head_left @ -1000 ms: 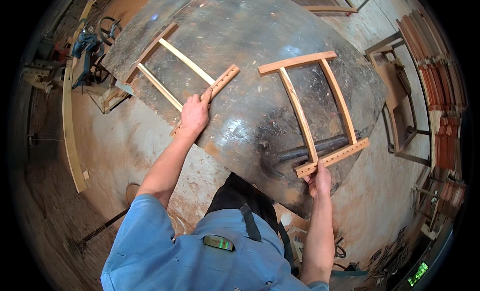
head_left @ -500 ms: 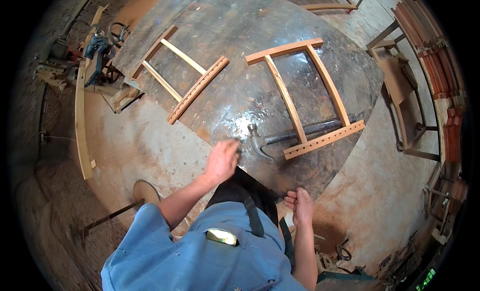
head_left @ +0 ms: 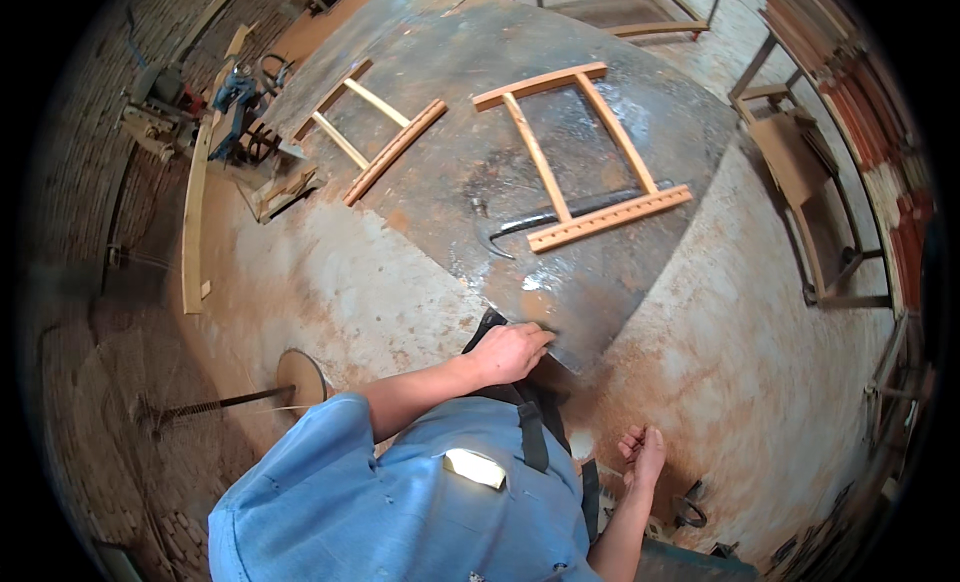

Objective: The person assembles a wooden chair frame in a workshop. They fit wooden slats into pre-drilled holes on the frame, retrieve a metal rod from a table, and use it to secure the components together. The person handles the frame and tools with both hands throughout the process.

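My left hand [head_left: 512, 354] is at the near corner of the dark, stained worktable [head_left: 440, 42], in front of my body. Its fingers are bent and pressed together, and whatever lies under them is hidden. Off the table to the right, my right hand [head_left: 642, 456] is raised with curled fingers and the thumb against them; anything inside is too small to make out. Beyond my left hand lies a claw hammer [head_left: 520, 222], its handle running under a wooden frame [head_left: 612, 219] with a row of holes along its near rail. A second wooden frame [head_left: 397, 152] lies farther left.
A long pale board [head_left: 195, 222] and a blue machine part [head_left: 232, 90] stand at the left. On the floor nearer me is a round disc on a threaded rod [head_left: 303, 375]. Stacked reddish wooden pieces [head_left: 850, 107] fill a rack at the right.
My left hand has moved right and slightly down to the table's near corner. My right hand has moved down and right, away from the table. The view has shifted; frames and hammer lie as before.
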A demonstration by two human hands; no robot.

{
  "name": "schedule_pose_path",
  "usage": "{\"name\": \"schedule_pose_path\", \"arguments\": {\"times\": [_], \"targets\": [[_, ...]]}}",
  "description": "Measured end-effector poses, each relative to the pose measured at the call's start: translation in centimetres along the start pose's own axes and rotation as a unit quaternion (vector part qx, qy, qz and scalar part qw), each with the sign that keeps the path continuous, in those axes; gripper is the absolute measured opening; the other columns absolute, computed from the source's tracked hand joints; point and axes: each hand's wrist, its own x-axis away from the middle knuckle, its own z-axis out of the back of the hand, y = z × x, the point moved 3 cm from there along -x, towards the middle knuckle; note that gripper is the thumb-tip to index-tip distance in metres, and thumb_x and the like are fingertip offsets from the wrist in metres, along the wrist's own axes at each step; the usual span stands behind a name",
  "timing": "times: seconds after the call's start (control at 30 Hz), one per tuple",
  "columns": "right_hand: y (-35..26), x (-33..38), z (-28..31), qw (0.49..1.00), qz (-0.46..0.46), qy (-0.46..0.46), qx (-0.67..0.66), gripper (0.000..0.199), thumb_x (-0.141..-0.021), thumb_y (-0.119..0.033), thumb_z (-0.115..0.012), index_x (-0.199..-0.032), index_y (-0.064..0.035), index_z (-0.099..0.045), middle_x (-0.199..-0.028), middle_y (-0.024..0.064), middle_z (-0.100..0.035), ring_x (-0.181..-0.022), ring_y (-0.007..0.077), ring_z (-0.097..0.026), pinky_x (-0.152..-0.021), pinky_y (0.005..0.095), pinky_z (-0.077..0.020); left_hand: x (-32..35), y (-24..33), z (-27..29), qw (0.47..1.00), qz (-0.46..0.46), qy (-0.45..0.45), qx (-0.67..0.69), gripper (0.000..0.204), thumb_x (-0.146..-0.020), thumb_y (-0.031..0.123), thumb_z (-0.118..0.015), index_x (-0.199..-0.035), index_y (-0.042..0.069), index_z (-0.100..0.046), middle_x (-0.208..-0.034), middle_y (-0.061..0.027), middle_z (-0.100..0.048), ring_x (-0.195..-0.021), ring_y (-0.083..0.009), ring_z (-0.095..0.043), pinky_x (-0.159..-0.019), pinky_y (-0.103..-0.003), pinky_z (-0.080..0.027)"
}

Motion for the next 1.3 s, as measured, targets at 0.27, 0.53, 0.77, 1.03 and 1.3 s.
{"name": "schedule_pose_path", "arguments": {"times": [0.27,0.53,0.77,1.03,1.3], "targets": [[2.3,-0.3,3.5,0.998,-0.027,-0.041,-0.049,0.02,-0.098,-0.025,-0.05,-0.098,-0.005,-0.054,-0.085,0.0096,-0.063,-0.066,0.017,-0.063,-0.057,0.0305,-0.0548,0.4,3.4,-4.2,0.996,-0.03,-0.068,-0.053,0.028,-0.087,0.017,-0.06,-0.113,0.005,-0.062,-0.099,-0.0172,-0.065,-0.089,-0.0362,-0.064,-0.079,-0.045,-0.052],[1.3,-2.1,4.2,0.995,-0.033,0.0,-0.099,0.02,-0.099,-0.024,-0.05,-0.098,-0.0045,-0.053,-0.082,0.0087,-0.063,-0.064,0.0171,-0.063,-0.056,0.0294,-0.0543,-4.1,6.2,-3.7,0.982,-0.028,-0.164,-0.089,0.026,-0.088,0.019,-0.057,-0.112,0.007,-0.061,-0.099,-0.0175,-0.064,-0.088,-0.0388,-0.062,-0.076,-0.047,-0.052],[0.0,-6.3,11.4,0.999,0.014,0.045,-0.013,0.021,-0.098,-0.02,-0.048,-0.087,-0.0037,-0.053,-0.07,0.0096,-0.059,-0.055,0.0169,-0.057,-0.046,0.0289,-0.047,-12.0,7.6,-3.5,0.993,-0.077,-0.077,-0.053,0.031,-0.088,0.02,-0.058,-0.116,0.007,-0.061,-0.1,-0.0184,-0.065,-0.087,-0.0377,-0.064,-0.075,-0.047,-0.052],[-0.8,-12.9,15.7,0.991,-0.104,0.08,0.035,0.025,-0.097,-0.026,-0.049,-0.082,-0.0069,-0.056,-0.069,0.0083,-0.058,-0.056,0.0201,-0.06,-0.051,0.0342,-0.0535,-17.8,10.1,-1.1,0.993,-0.034,-0.068,-0.092,0.033,-0.087,0.021,-0.059,-0.117,0.007,-0.06,-0.105,-0.0195,-0.066,-0.091,-0.0381,-0.064,-0.079,-0.047,-0.053],[-12.3,-22.5,18.5,0.99,-0.094,-0.011,0.108,0.021,-0.094,-0.023,-0.05,-0.08,-0.0079,-0.057,-0.07,0.0065,-0.058,-0.057,0.0196,-0.059,-0.051,0.0343,-0.0537,-22.9,14.9,-5.8,0.986,0.059,-0.104,-0.116,0.042,-0.087,0.029,-0.059,-0.125,0.01,-0.056,-0.108,-0.0186,-0.065,-0.094,-0.0371,-0.065,-0.082,-0.046,-0.053]]}}
